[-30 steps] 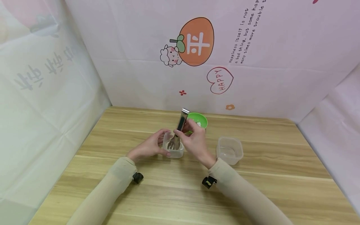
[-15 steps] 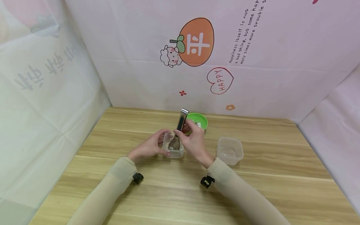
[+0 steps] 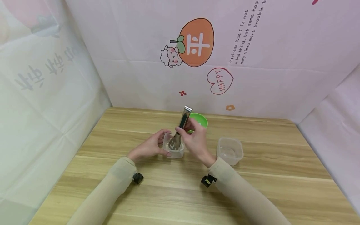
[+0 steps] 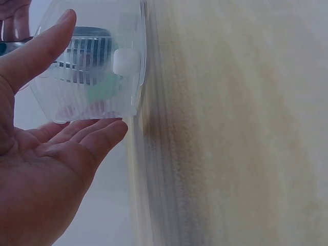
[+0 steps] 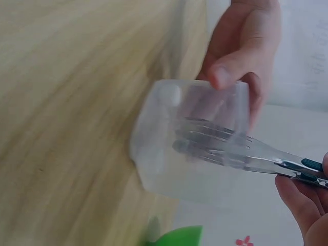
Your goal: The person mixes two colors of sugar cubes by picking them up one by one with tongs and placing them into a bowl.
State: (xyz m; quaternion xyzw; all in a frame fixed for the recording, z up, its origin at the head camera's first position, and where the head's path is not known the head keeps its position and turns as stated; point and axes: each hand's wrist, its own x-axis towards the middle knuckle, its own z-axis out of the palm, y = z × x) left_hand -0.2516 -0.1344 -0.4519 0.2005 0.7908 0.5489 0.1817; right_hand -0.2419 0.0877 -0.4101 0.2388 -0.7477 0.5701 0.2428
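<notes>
My left hand (image 3: 149, 145) holds a small clear plastic container (image 3: 176, 154) on the table, with the thumb on its near side and the fingers on its far side. Metal tongs (image 3: 184, 120) with dark green handle inlays are pinched between my right hand's (image 3: 195, 140) thumb and fingers. They lean to the right, their slotted heads (image 3: 175, 142) down inside the container. A small white piece (image 4: 126, 61) lies at the container's bottom in the left wrist view. Through the wall in the right wrist view, the tongs' heads (image 5: 205, 141) appear beside a white piece (image 5: 169, 95).
Behind my right hand stands a green bowl (image 3: 203, 119), partly hidden, with a bit of white inside. A second clear container (image 3: 230, 151) stands to the right on the wooden table (image 3: 174, 193). Printed cloth (image 3: 140, 84) hangs along the table's back and sides.
The tongs' handle dipped slightly left, then tilted back right and up. Their heads turned and shifted a little inside the container. My left hand and the container stayed in place.
</notes>
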